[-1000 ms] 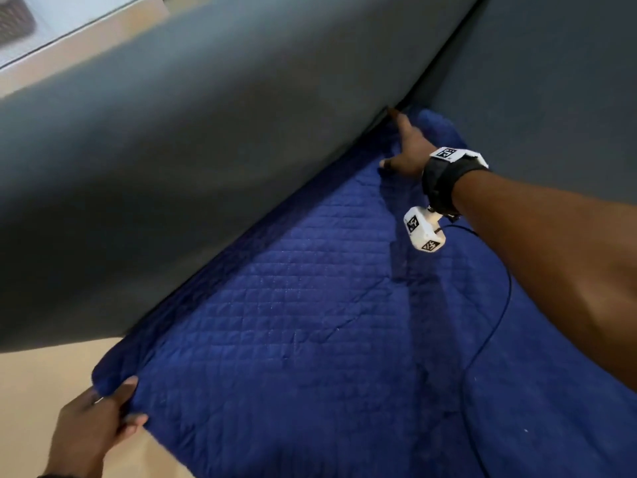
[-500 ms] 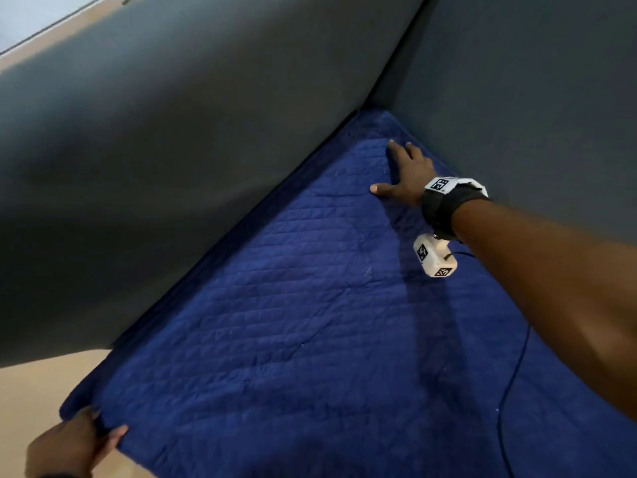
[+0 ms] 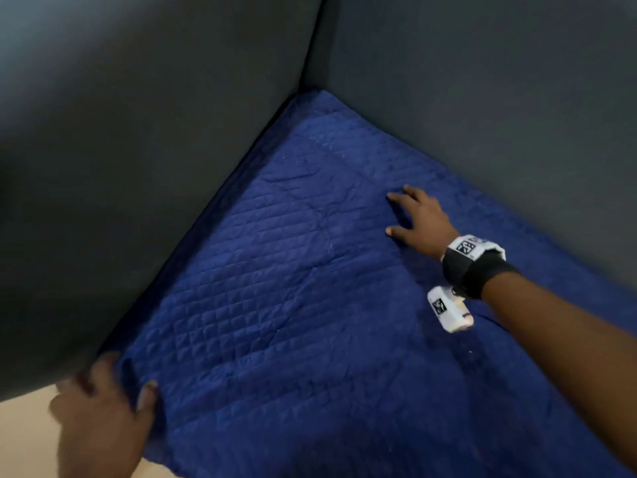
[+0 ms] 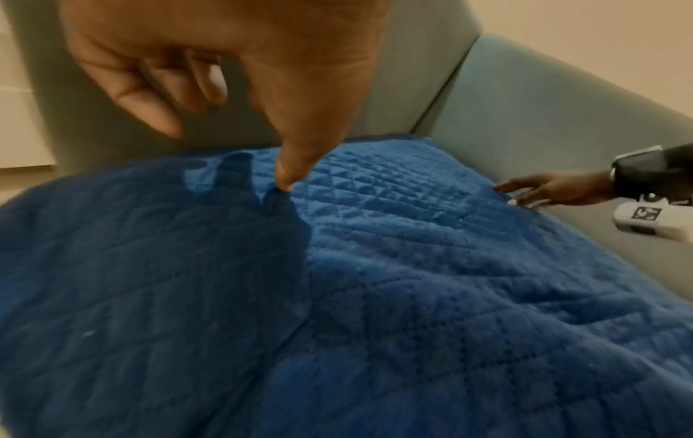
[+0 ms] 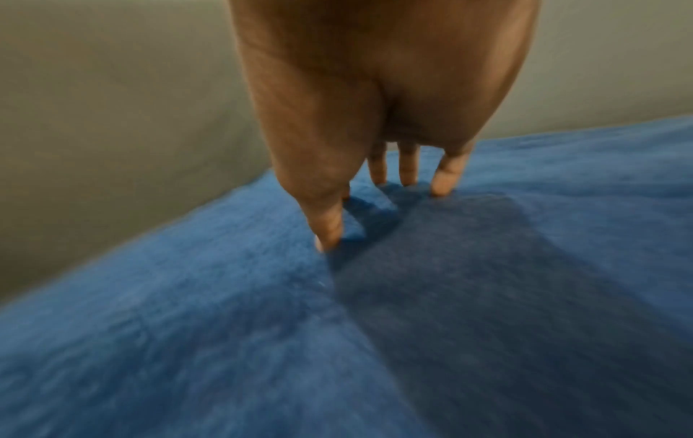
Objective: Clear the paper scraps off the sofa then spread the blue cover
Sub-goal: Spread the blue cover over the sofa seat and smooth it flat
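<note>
The blue quilted cover point(image 3: 293, 305) lies spread over the sofa seat, reaching into the back corner. My right hand point(image 3: 410, 215) rests on it near the backrest, fingers spread and straight, fingertips point(image 5: 442, 180) pressing into the fabric. My left hand point(image 3: 113, 391) is at the cover's front left corner beside the armrest. Its thumb point(image 4: 292, 154) presses down on the cover point(image 4: 412, 281), while its other fingers point(image 4: 168, 97) hang loosely curled above it, holding nothing. The right hand point(image 4: 536, 192) also shows far across the cover. No paper scraps are in view.
The grey armrest point(image 3: 138, 167) rises along the cover's left side, and the grey backrest point(image 3: 482, 98) along its far side. Beige floor point(image 3: 24, 439) shows at the lower left, past the seat's front edge. A white wrist camera point(image 3: 448, 308) hangs under my right wrist.
My right hand has slid back out of the sofa's back corner along the cover. My left hand has let go of the front corner and moved up; now only its thumb presses there.
</note>
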